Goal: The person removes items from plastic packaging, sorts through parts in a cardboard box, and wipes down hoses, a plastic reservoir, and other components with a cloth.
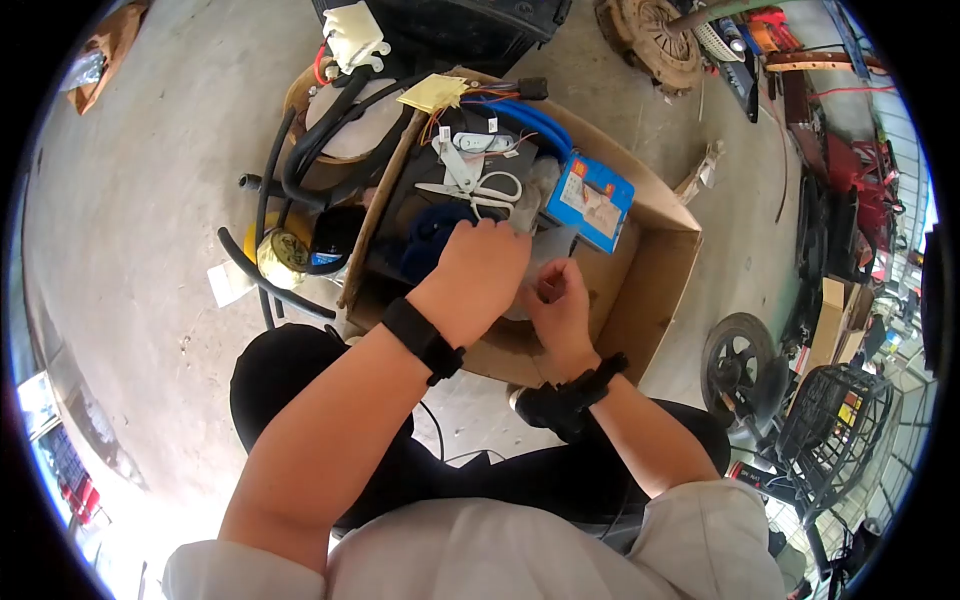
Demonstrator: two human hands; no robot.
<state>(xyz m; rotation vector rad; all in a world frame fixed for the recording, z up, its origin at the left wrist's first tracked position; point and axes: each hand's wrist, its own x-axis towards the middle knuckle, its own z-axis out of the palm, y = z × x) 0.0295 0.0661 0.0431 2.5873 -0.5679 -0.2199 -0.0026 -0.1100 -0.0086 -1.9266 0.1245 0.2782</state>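
Note:
Over an open cardboard box [655, 290], both my hands are close together. My left hand [477, 268] is curled with its back up, its fingertips mostly hidden at the edge of a clear plastic bag [552, 243]. Thumb and fingers of my right hand [560, 305] pinch the same bag, with a small dark strip near its top. Just beyond my left hand lie white-handled scissors [470, 188] and a white remote-like item [482, 143]. A blue box [592, 200] leans inside to the right. Dark blue material [432, 238] is partly covered by my left hand.
Black hoses [325, 130] and a yellow-rimmed roll [283, 255] lie left of the box. A black bin [450, 40] stands behind. To the right are a wheel [738, 358], a black wire basket [842, 425] and a rusty round part [655, 45].

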